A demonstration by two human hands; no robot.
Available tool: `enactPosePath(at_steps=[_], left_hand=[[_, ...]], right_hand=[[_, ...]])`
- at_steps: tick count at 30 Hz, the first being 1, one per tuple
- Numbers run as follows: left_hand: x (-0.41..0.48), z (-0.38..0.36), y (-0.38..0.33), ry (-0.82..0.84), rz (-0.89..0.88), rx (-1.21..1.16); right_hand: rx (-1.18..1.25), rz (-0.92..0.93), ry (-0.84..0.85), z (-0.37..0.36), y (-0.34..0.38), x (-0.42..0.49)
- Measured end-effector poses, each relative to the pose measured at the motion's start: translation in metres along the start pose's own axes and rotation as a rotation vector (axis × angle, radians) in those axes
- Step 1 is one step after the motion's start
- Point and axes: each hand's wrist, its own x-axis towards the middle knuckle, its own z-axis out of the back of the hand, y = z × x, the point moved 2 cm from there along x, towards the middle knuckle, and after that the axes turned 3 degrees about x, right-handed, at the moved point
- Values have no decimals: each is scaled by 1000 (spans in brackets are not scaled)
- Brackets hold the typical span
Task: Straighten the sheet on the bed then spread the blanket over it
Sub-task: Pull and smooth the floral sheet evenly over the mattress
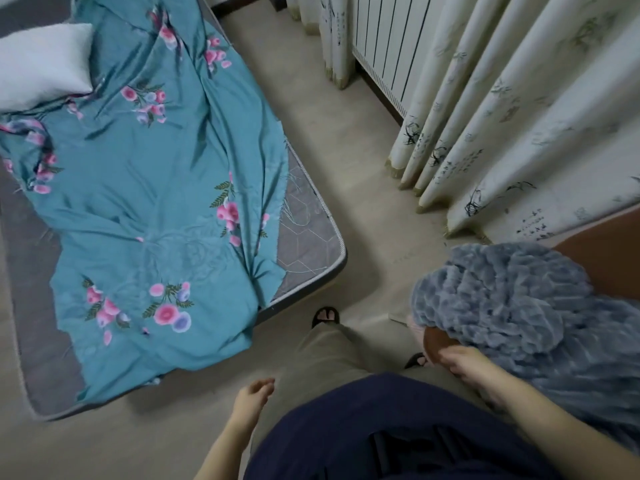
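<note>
Seemingly right hand touching blanket.

low grey mattress on beige floor, rumpled teal floral sheet lying skewed across it, far corners bare, white pillow on sheet near top

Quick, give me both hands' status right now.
Left hand: open, holding nothing.
Right hand: loosely open at the edge of the blue blanket, not clearly gripping it.
</note>
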Motion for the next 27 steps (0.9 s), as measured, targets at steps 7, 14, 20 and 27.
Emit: enactPosePath(at_steps=[7,14,20,27], left_hand=[[46,80,11,21,102,60],[96,99,-68,13,83,-6],[115,72,-182,79,-58,14],[131,3,-341,91,-238,33]], right_hand=[[10,171,39,-68,146,-29],[45,213,-76,-39,200,-18],[91,148,-198,39,195,14],[79,9,-275,148,188,57]])
